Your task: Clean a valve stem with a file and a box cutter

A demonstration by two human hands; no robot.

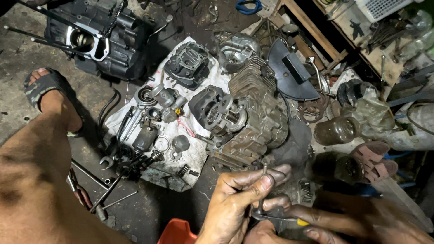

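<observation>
1. A dark engine crankcase (101,40) sits at the far left of my view, its round cylinder opening facing up.
2. A white cloth (181,158) lies on the floor before me, strewn with small parts.
3. On the cloth I see a black cylinder head (190,63), a finned cylinder block (257,108) and a small gear (174,156).
4. An open-end wrench (106,161) lies at the cloth's left edge.
5. A dusty glass jar (337,131) lies to the right of the block.
6. Brown sandals (375,158) rest just beside the jar.
7. A wooden frame (325,40) stands at the far right.
</observation>
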